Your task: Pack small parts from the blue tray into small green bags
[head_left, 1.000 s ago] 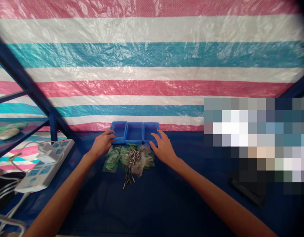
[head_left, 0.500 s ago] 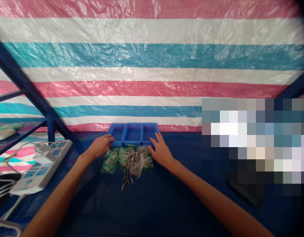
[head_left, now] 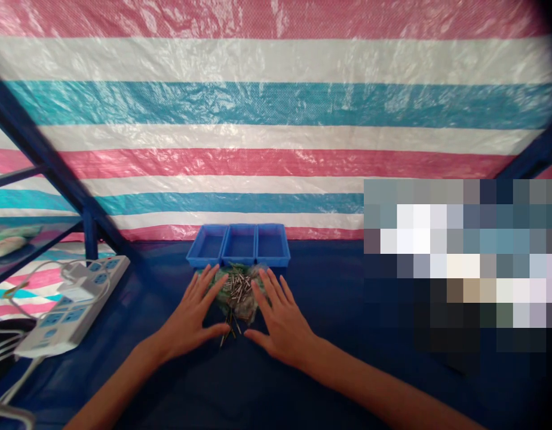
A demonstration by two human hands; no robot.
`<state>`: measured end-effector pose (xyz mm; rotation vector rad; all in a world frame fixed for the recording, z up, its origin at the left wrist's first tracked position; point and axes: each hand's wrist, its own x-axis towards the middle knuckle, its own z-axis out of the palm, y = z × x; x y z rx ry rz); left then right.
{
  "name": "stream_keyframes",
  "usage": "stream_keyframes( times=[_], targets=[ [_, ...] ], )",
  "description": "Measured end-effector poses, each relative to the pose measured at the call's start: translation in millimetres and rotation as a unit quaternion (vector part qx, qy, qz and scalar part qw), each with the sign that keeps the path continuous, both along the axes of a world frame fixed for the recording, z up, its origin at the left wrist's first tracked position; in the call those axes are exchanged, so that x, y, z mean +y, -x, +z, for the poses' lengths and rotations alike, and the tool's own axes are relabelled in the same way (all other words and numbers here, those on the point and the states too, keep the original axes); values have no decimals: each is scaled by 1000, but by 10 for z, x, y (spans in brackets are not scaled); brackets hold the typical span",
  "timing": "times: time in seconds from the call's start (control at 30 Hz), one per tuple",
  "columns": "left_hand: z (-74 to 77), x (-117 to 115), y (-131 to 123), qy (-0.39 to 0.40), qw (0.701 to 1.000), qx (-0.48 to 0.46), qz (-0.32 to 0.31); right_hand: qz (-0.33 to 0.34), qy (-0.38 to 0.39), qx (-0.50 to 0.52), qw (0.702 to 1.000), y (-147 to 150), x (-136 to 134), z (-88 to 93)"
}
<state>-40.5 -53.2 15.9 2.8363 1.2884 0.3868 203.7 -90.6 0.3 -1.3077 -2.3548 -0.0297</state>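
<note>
My left hand (head_left: 193, 316) is open, fingers spread, over the left side of a pile of small green and clear plastic bags. Opposite it, my right hand (head_left: 280, 316) lies open with its fingers spread over the pile's right side. Between them, a heap of small silvery metal pins (head_left: 238, 286) shows on top of the bags. A few thin pointed metal pieces (head_left: 230, 334) stick out toward me near both thumbs. Just behind the pile stand three blue trays in a row: the left tray (head_left: 204, 261), the middle tray (head_left: 240, 260) and the right tray (head_left: 273, 261).
A white power strip (head_left: 74, 310) with plugs and cables lies on the left of the dark blue table (head_left: 213, 394). Behind it stands a blue metal frame (head_left: 91, 233). A striped plastic sheet (head_left: 267, 101) hangs at the back. A pixelated area covers the right side.
Both hands have left the outer trays and come toward me, down onto the sides of the pile, fingers now spread. The outer trays' sides look less covered.
</note>
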Motion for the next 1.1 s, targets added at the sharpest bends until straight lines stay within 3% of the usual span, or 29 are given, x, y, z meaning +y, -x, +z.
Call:
stream_keyframes(
  times=[0.07,0.17,0.5,0.8,1.1],
  targets=[
    [-91,-206,-68,-7,1000,23,-12,-13,21,-2,1000,-10,-15,-54],
    [-209,-304,-112,-26,998,50,-7,-8,50,-14,999,-62,1,-113],
    [-298,55,9,-28,997,60,-29,-5,59,-19,998,-15,8,-327],
    [-309,379,32,-19,998,53,-37,-7,27,4,1000,10,272,-317],
    [-364,421,43,-12,999,25,-22,-10,13,20,1000,52,402,-349]
  ],
)
